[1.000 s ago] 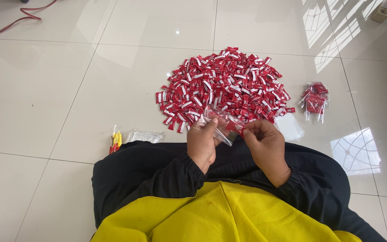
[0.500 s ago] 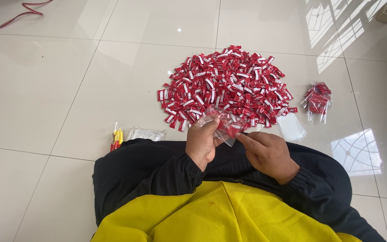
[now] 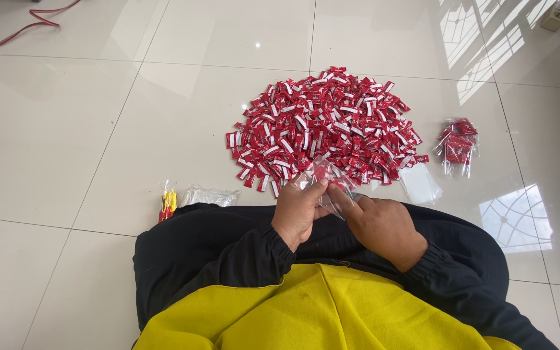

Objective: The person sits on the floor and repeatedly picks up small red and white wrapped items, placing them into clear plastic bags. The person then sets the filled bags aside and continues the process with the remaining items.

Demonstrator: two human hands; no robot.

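A big heap of small red-and-white wrapped candies (image 3: 326, 126) lies on the white tiled floor in front of me. My left hand (image 3: 301, 210) pinches a small clear plastic bag (image 3: 326, 178) holding a few red candies, just at the near edge of the heap. My right hand (image 3: 381, 223) rests beside it, its fingers touching the bag's lower side. Both arms wear black sleeves over a yellow garment.
A filled clear bag of red candies (image 3: 458, 144) lies right of the heap, with an empty clear bag (image 3: 420, 183) nearer me. At left lie a stack of clear bags (image 3: 210, 195) and a red-and-yellow bundle (image 3: 168, 204). A red cable (image 3: 27, 26) crosses the far left floor.
My right hand has dropped lower and flattened against the bag, while my left hand keeps its pinch on the bag's top. The view shifted slightly.
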